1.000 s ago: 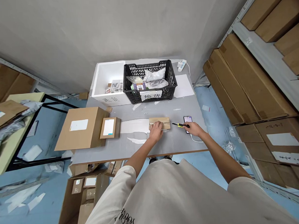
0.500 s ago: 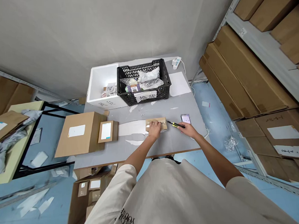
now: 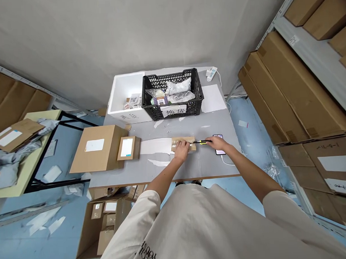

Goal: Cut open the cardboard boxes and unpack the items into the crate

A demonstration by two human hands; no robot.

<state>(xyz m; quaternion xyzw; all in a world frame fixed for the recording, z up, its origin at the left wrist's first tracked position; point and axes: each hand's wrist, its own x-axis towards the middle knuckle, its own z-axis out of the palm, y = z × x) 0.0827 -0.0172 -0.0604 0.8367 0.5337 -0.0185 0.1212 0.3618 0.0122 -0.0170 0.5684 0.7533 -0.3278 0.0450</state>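
A small taped cardboard box [image 3: 175, 139] lies flat on the table in front of me. My left hand [image 3: 182, 149] is on top of it, fingers bent and pressing it down. In my right hand [image 3: 217, 143] is a black and yellow box cutter [image 3: 202, 142], gripped by its handle. Its tip reaches the box's right end, close to the left fingers; whether the blade is in the tape is too small to tell. Partly beneath the right hand, a phone [image 3: 220, 151] rests on the table with a white cable attached.
On the table [image 3: 160, 174], two labelled cardboard boxes, a larger one [image 3: 85, 158] and a smaller one [image 3: 136, 148], stand left. Behind are a white foam box [image 3: 112, 99] and a black crate [image 3: 201, 95] of bagged goods. A power strip [image 3: 211, 73] sits at the back right; shelves flank both sides.
My right hand has moved left relative to the phone, bringing the cutter's tip onto the box and levelling the cutter. The left hand stays on the box. The view has shifted slightly.
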